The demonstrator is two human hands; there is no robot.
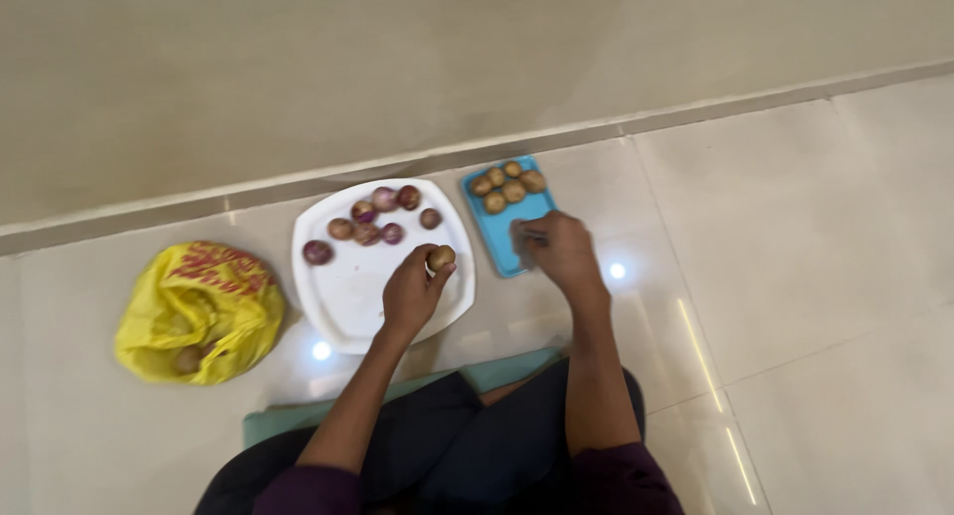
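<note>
From the head camera I look down at a tiled floor (815, 306) where I sit cross-legged, dark trousers and a green mat (298, 421) under my legs. My left hand (412, 292) is lifted over the near right part of a white square plate (343, 296) and its fingertips are closed around a small brownish onion (441, 258), held just above the plate's right edge. On the far half of the plate lie several more small onions (370, 222), purple and brown, strung loosely in a row from the left rim toward the far right corner, most of them touching or just beside one another, one a little apart on the left. My right hand (558, 252) rests on the near end of a blue cutting board (502, 239) just right of the plate; the fingers are curled as if around something thin and dark, but I cannot tell what it is or whether the grip is really closed. On the far end of the board sits a cluster of peeled, tan onions (509, 185), packed close together. Well to the left of the plate lies a crumpled yellow plastic bag (199, 311) with red print, its mouth open toward me and one round brown thing showing inside.
</note>
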